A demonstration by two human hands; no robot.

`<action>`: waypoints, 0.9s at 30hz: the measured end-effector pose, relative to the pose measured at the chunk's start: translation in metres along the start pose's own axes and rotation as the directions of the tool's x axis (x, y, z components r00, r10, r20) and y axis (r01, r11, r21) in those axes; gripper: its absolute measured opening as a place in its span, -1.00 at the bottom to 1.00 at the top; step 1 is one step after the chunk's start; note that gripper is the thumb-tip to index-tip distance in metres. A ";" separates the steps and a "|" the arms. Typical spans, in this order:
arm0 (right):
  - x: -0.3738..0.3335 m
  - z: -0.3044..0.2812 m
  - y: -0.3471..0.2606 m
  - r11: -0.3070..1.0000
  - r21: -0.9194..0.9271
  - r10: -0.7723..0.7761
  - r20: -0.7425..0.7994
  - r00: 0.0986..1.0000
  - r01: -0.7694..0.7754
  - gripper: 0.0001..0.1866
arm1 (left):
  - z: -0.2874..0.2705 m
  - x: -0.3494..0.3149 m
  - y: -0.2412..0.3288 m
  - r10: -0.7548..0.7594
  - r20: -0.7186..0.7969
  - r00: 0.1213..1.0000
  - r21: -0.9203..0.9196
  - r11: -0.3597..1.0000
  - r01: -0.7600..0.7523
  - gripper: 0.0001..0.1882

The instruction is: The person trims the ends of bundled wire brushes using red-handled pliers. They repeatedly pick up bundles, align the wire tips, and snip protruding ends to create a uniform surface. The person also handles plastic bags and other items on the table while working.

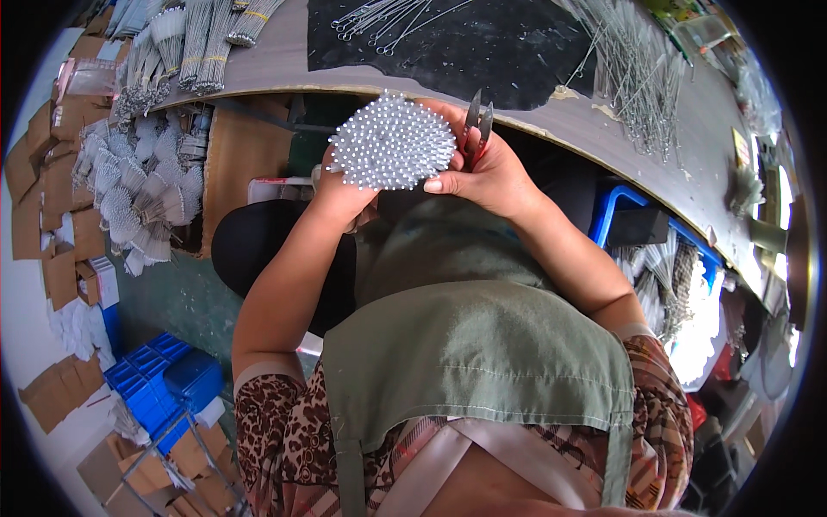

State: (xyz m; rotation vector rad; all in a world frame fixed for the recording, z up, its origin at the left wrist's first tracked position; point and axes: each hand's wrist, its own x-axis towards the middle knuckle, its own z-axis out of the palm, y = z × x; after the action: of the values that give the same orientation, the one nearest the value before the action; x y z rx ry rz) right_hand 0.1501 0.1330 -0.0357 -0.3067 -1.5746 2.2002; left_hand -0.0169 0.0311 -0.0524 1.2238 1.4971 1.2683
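Observation:
Both of my hands hold a thick round bundle of thin wire pieces (394, 145), its many pale tips turned up toward me. My left hand (346, 194) is closed round the bundle's left side, its fingers mostly hidden behind it. My right hand (495, 172) steadies the right side, with the thumb near the lower edge of the tips. The same right hand also grips a pair of snips with red handles (480, 125), their dark blades pointing up and slightly apart. The bundle is in front of the table edge, above my lap.
On the grey table (396, 79) a black mat (517, 52) carries loose looped wires (388, 21). More wires (633, 73) pile up at right, tied bundles (202, 47) at left. Brush bundles (142, 189) hang below. Blue crates (159, 379) and a blue-rimmed bin (607, 211) flank me.

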 end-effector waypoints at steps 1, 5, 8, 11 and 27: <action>-0.001 0.000 -0.001 1.000 -0.005 0.001 -0.001 1.000 -0.001 -0.16 | -0.002 0.001 0.001 0.012 0.016 1.000 0.133 0.991 -0.014 -0.70; -0.001 0.004 -0.004 1.000 -0.022 0.005 0.006 1.000 -0.004 -0.16 | 0.003 0.005 0.028 0.029 0.079 0.996 0.041 0.999 -0.032 -0.70; -0.003 0.004 -0.003 0.999 -0.043 0.006 0.000 1.000 -0.006 -0.16 | 0.006 0.011 0.046 0.127 0.169 0.978 0.118 0.982 -0.148 -0.74; -0.003 0.005 -0.002 0.999 -0.039 -0.031 0.011 0.999 0.032 -0.16 | 0.009 0.005 0.043 0.118 0.102 0.988 -0.046 0.992 -0.114 -0.76; -0.007 0.008 -0.003 0.998 -0.059 0.025 -0.009 1.000 -0.025 -0.20 | -0.005 -0.010 -0.036 -0.203 -0.053 0.978 -0.211 0.959 0.188 -0.62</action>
State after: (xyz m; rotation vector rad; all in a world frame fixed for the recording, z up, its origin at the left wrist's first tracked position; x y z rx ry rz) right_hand 0.1540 0.1235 -0.0301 -0.3546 -1.6425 2.1710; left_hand -0.0255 0.0192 -0.0872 0.8806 1.4595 1.3094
